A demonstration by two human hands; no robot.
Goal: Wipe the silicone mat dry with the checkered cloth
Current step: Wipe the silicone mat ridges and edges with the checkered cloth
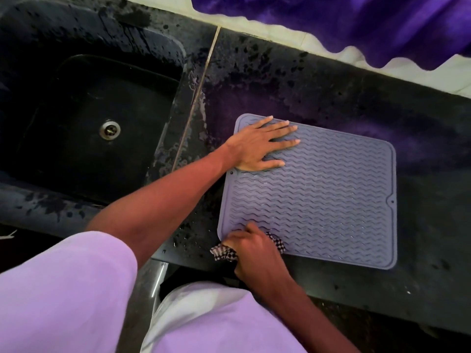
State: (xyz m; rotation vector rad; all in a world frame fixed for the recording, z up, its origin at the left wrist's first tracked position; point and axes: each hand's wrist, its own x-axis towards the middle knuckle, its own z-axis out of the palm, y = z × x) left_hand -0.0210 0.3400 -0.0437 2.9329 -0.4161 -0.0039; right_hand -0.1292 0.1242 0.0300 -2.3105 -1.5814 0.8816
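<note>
A grey silicone mat (331, 189) with wavy ridges lies flat on the dark counter, right of the sink. My left hand (257, 146) presses flat on the mat's far left corner, fingers spread. My right hand (254, 253) is closed on a bunched black-and-white checkered cloth (224, 252) at the mat's near left corner. The cloth shows on both sides of the hand; most of it is hidden under my palm. Small drops glint between the ridges near the right hand.
A black sink (76, 123) with a metal drain (110, 129) sits to the left. The dark counter (420, 238) is splashed with water around the mat. A purple curtain (356, 24) hangs over the tiled wall behind. The counter's front edge runs just below my right hand.
</note>
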